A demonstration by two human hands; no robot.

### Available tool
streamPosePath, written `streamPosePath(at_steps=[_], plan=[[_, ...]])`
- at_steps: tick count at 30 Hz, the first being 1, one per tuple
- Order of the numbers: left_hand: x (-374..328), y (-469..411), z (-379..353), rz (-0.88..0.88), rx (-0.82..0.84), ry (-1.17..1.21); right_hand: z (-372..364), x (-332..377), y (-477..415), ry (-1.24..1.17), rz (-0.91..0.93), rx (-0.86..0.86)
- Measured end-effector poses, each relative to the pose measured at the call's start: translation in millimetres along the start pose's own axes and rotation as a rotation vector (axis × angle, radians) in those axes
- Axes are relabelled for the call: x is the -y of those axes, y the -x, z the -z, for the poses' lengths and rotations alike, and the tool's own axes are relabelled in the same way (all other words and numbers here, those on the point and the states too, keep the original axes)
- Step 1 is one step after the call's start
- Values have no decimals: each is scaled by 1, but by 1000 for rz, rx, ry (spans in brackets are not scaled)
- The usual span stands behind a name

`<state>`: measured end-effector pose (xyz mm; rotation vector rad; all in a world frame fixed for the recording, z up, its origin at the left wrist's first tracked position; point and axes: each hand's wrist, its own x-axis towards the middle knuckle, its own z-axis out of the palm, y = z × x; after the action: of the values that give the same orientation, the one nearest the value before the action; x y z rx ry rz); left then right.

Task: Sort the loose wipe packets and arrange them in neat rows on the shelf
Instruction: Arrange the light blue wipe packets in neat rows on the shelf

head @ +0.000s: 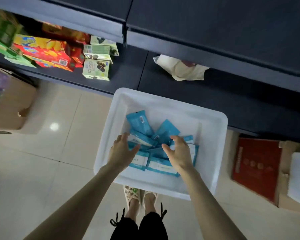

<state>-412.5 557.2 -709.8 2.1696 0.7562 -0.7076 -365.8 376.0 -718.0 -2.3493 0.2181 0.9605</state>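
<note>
Found white bin (163,99) standing on tiled floor (59,153), set against the front edge of the dark bottom shelf (197,94). Saw blue wipe packets (140,122) heaped loose inside the bin, overlapping at odd angles, several face up with white labels, one at the back showing a barcode.

Logged both hands down inside the bin, over the heap. Recorded left hand (122,150) with fingers (123,136) nearly straight and close together, tips at a packet on the heap's left side, thumb held out to the right, gripping nothing. Recorded right hand (180,154) with fingers (176,138) bent in a loose claw, held apart from the thumb, over packets on the heap's right. Could not tell contact there; saw no pinch.

Noted crumpled pale bag (180,68) lying on the shelf behind the bin. Noted cookie boxes (96,69) and red snack boxes (48,54) stacked on the shelf further left. Marked cardboard carton (12,101) on the floor far left, flat red box (256,165) on the floor right of the bin.
</note>
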Motion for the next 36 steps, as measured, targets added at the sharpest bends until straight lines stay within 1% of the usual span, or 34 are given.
streamPosePath(at_steps=[3, 5, 9, 13, 15, 17, 20, 22, 24, 26, 28, 30, 31, 32, 36], plan=[[13, -34, -29, 86, -15, 27, -21, -21, -36, -144, -71, -55], [21, -52, -44, 113, -44, 11, -31, -31, -57, -180, -70, -100], [32, -76, -63, 155, -87, -16, -45, -45, -93, -88, -28, -156], [43, -90, -69, 182, -153, 15, -49, -48, -113, -44, -60, -240], [45, -94, -71, 188, -161, 40, -52, -51, -121, -31, -78, -218], [45, -95, -73, 186, -161, 79, -52, -54, -125, -38, -80, -156], [46, -93, -69, 192, -135, 192, -45, -52, -117, -152, -66, -100], [43, -88, -62, 178, -157, 251, -36, -46, -106, -277, -38, -113], [35, -77, -53, 105, -199, 288, -27, -36, -88, -395, 1, -175], [22, -61, -40, 68, -253, 358, -16, -27, -65, -470, -2, -267], [9, -50, -29, 37, -275, 444, -6, -23, -50, -554, -23, -304], [6, -42, -22, 32, -273, 504, -3, -21, -41, -622, -39, -296], [-28, 9, 16, -15, -273, 573, 42, 4, 15, -716, -17, -347], [-39, 31, 28, -19, -240, 651, 56, 9, 35, -793, -11, -339], [-49, 46, 33, 63, -200, 844, 65, 13, 51, -1004, -50, -265]])
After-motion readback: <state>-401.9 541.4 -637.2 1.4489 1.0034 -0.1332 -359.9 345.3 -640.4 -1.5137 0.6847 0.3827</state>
